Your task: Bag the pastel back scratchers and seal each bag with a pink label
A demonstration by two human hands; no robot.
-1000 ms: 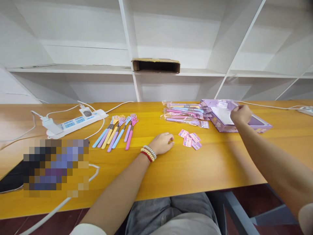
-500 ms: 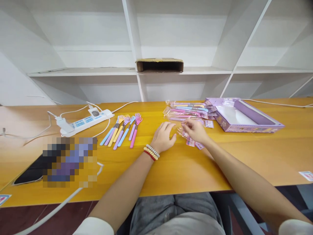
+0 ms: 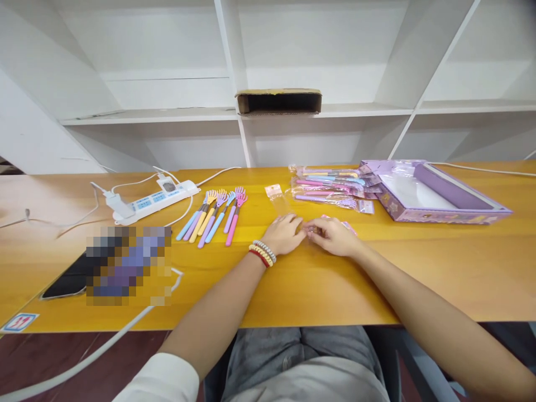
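Note:
My left hand is closed on the near end of a clear plastic bag with a pink header card, which lies flat beyond the fingers. Close beside its fingertips, my right hand is bent into a pinch with a bit of clear plastic at the fingertips. Under and behind the right hand are more pink-carded plastic bags, mostly hidden. To the left lie several hand-shaped back scratchers with pastel handles. Bagged back scratchers are piled to the right.
A purple open box stands at the right. At the left are a white power strip with cables, a dark phone and a blurred-out item. White shelves behind hold a cardboard box.
My left hand now holds a carded bag that lies out in front of it. Both hands have come together and nearer to me. The view has shifted slightly.

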